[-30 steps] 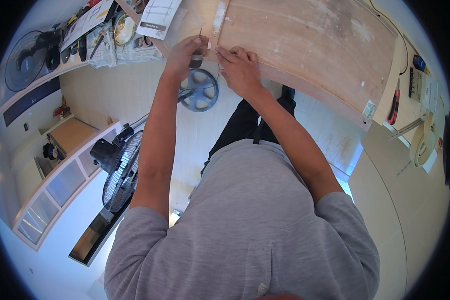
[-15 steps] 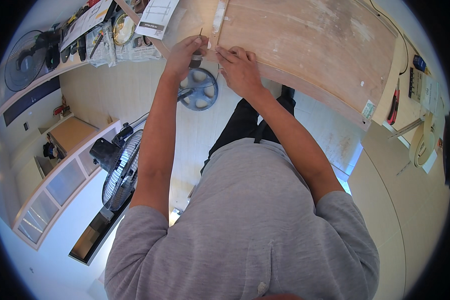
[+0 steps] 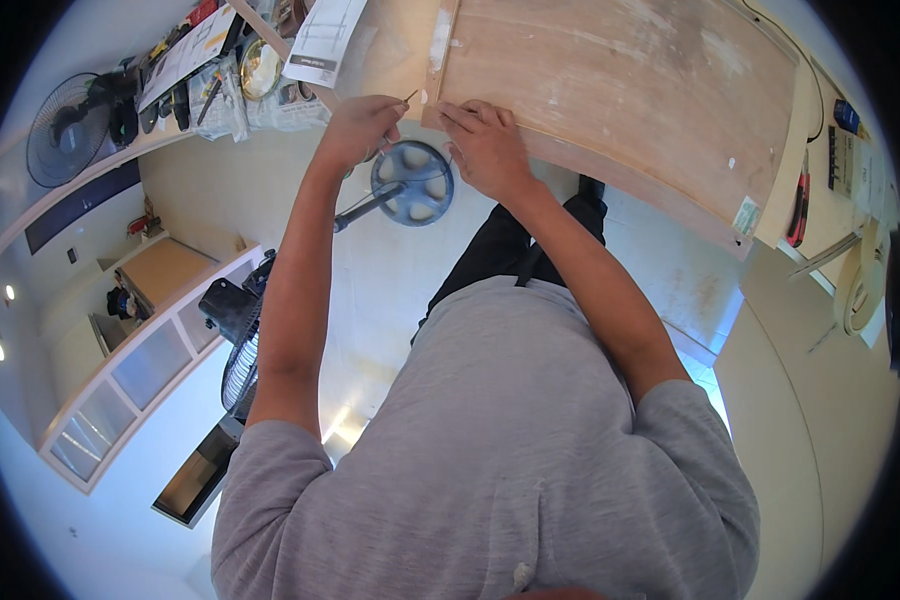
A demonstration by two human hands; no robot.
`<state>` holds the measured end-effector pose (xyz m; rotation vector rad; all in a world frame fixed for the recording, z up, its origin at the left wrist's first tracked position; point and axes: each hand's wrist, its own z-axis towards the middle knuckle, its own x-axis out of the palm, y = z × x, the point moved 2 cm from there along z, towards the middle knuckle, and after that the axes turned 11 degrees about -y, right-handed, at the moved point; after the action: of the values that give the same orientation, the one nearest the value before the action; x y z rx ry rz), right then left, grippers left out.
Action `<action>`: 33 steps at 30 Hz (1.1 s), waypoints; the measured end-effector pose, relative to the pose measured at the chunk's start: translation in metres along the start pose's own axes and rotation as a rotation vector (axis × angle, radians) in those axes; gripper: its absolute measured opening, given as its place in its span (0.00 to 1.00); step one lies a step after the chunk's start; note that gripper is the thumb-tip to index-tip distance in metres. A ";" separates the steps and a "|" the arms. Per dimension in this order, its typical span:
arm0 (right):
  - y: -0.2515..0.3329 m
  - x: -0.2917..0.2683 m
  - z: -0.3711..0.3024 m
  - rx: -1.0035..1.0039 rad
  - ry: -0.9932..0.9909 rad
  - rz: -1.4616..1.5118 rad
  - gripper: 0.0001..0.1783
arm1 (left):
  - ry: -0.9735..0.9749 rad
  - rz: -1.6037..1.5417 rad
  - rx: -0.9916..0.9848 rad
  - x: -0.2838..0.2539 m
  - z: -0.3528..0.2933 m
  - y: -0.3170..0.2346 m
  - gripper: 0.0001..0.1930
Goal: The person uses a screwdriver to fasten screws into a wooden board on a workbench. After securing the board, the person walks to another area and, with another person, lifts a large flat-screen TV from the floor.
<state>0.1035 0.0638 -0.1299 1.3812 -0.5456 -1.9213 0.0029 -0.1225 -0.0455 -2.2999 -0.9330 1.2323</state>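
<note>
Pinched in the fingers of my left hand [image 3: 358,132] is a thin, short rod [image 3: 411,97], its tip pointing at the near left corner of a wooden panel [image 3: 610,85]. Something dark and rounded sits below those fingers, mostly hidden by the hand. My right hand [image 3: 492,152] rests on the panel's near edge by the same corner, fingers lying over the wood and thumb apart below the edge. The panel has a raised wooden border, with pale smears and scuffs across its face.
A standing fan's round base [image 3: 412,183] is on the floor below my hands; its head [image 3: 238,370] is at left. Tools, papers and a tape roll [image 3: 261,69] crowd the bench at far left. Right of the panel lie a red-and-black cutter [image 3: 799,205] and a pale coil [image 3: 854,290].
My left hand has drawn slightly down and away from the panel's corner, and the rod now tilts rightward. The dark rounded thing is more hidden. My right hand stays at the panel's edge.
</note>
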 end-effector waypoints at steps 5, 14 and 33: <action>0.002 0.002 0.001 0.008 -0.021 -0.034 0.24 | -0.017 0.364 0.134 0.005 0.007 -0.011 0.16; 0.002 0.005 0.001 0.023 -0.037 -0.038 0.23 | -0.123 0.755 0.587 0.015 0.013 -0.028 0.15; 0.001 0.004 0.000 0.004 -0.069 -0.045 0.23 | 0.001 1.226 0.466 0.029 0.031 -0.067 0.13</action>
<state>0.1036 0.0600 -0.1317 1.3444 -0.5565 -2.0113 -0.0368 -0.0540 -0.0409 -2.3875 0.8935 1.5696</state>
